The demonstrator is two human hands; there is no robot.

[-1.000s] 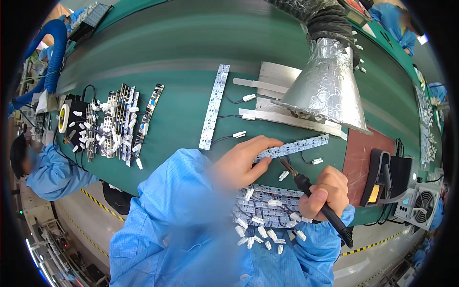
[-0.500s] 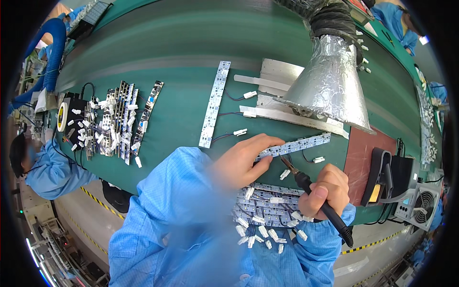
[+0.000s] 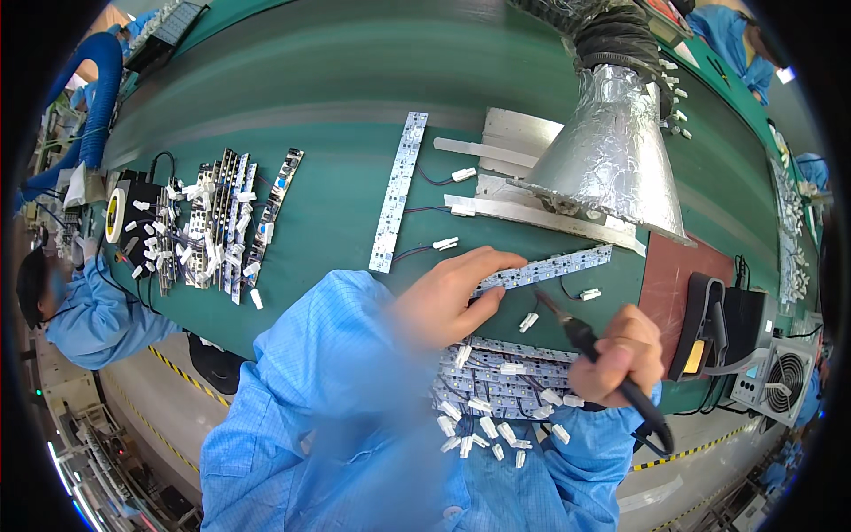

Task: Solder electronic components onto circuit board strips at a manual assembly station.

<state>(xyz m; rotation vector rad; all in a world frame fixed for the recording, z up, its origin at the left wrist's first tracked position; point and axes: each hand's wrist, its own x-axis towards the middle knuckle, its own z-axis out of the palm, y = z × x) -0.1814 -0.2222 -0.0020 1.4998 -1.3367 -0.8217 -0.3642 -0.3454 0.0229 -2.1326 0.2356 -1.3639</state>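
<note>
- The left hand is closing partway, thumb and fingers bracketing the left end of a white circuit strip; the strip is lying aslant on the green tabletop, between the metal plates and the stacked strips.
- The right hand is curling firmly around the handle of a soldering iron, whose tip is hovering just below the strip's near edge, apart from it.
- The step in hand is seemingly the joining of wire leads to the strip; one white connector is trailing from its right part, and another is lying just below the tip, its lead's attachment being too small to judge.
- Any further joint would be calling for a steady strip, a seated lead and a precisely placed tip.
- Strips with connectors are crowding the near side, probably limiting the right hand's room; stray leads could be catching.
- A foil-covered hood and metal plates are occupying the far side, hindering movement that way.
- Another strip is lying to the left, with a darker pile beyond; an iron stand is standing at the right.
</note>
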